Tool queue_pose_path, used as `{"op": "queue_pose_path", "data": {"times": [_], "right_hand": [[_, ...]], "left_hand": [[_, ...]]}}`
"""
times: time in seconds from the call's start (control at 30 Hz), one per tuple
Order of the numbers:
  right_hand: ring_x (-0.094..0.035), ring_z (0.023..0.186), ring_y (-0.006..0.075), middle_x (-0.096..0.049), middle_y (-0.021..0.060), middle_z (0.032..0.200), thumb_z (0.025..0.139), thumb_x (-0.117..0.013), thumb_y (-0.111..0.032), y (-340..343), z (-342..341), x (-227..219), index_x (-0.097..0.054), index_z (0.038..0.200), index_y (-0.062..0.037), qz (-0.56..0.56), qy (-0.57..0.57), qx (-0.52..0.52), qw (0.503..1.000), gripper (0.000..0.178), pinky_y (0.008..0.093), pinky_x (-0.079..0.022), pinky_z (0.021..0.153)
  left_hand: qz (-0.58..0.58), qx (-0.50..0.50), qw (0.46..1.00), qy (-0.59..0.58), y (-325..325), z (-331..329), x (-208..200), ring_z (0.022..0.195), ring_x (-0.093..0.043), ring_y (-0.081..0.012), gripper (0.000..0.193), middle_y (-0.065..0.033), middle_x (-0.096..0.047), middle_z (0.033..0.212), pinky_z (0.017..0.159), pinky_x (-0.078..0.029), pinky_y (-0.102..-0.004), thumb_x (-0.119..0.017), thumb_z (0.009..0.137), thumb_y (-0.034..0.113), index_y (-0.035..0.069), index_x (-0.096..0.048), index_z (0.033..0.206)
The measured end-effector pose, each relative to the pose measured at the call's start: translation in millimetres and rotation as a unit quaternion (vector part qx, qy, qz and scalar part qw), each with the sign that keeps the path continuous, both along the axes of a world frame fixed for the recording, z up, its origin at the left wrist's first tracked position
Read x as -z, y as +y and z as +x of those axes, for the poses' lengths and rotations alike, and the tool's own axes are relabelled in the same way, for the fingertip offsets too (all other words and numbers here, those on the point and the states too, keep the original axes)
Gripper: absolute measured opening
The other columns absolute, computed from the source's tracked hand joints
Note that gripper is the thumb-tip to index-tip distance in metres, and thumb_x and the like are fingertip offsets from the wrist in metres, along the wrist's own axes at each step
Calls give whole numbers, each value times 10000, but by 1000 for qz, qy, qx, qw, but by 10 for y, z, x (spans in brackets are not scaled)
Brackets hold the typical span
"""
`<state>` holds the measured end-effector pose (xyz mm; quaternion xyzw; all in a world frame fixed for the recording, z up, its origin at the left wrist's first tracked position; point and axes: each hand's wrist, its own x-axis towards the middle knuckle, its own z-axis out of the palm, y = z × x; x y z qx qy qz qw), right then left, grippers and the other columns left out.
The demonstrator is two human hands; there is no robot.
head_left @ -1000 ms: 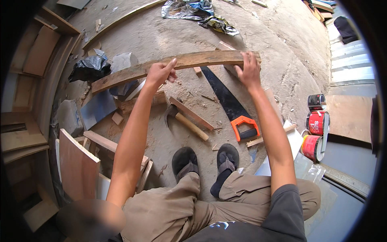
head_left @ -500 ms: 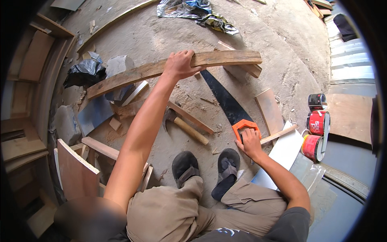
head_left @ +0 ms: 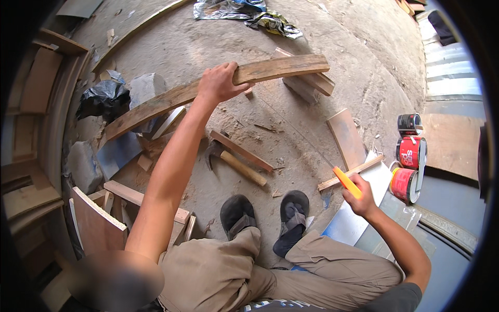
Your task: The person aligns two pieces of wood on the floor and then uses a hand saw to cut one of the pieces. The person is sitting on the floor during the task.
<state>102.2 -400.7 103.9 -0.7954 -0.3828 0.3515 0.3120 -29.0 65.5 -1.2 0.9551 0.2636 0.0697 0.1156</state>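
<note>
My left hand (head_left: pixel 222 83) grips a long wooden plank (head_left: pixel 283 67) from above, fingers wrapped over its far edge. The plank's right end lies on a propped piece of wood (head_left: pixel 318 81); its left end extends past a grey block (head_left: pixel 145 86). My right hand (head_left: pixel 360 196) is closed around the orange handle of a handsaw (head_left: pixel 346 182). Seen edge-on, the blade is a thin line running toward the plank beside my left hand; whether its tip touches wood I cannot tell. A hammer (head_left: pixel 243 168) lies on the floor beside a wood strip (head_left: pixel 241 151).
Red and black cans (head_left: pixel 404 184) stand at the right by a white panel (head_left: pixel 358 216). A board (head_left: pixel 346 138) lies near the saw. Wooden shelving (head_left: pixel 34 171) and offcuts (head_left: pixel 99 218) line the left. Crumpled foil sheeting (head_left: pixel 244 13) lies at the far side.
My right hand has moved right with the handsaw, turning its blade from flat-side view to edge-on. My left hand keeps its hold on the plank; the whole scene shifts slightly in view.
</note>
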Motion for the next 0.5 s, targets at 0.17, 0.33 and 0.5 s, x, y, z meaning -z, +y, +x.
{"op": "queue_pose_path", "data": {"times": [0.17,0.33,0.5], "right_hand": [[-520,489,140,-533,46,565,784,-737,-188,-289,64,-926,-529,749,-33,-23,-77,16,997,262,305,-405,481],[-460,485,117,-489,23,552,851,-664,-258,-250,307,-1777,-481,704,-51,-1,-171,6,985,314,275,-369,477],[-454,556,51,-502,-23,702,905,-664,-218,505,-41,-1970,-504,877,-40,39,15,163,986,241,218,-378,509]], "left_hand": [[-143,-15,988,52,111,116,-192,922,-674,-370,728,-196,-696,948,859,-505,-482,-377,936,717,48,-645,1037],[-216,-66,970,93,259,290,-146,890,-658,-415,683,-235,-693,905,888,-470,-541,-213,1043,500,40,-694,891],[-95,-76,990,67,0,469,-108,847,-646,-409,556,-206,-694,867,902,-402,-639,-254,1033,361,61,-698,884]]}}
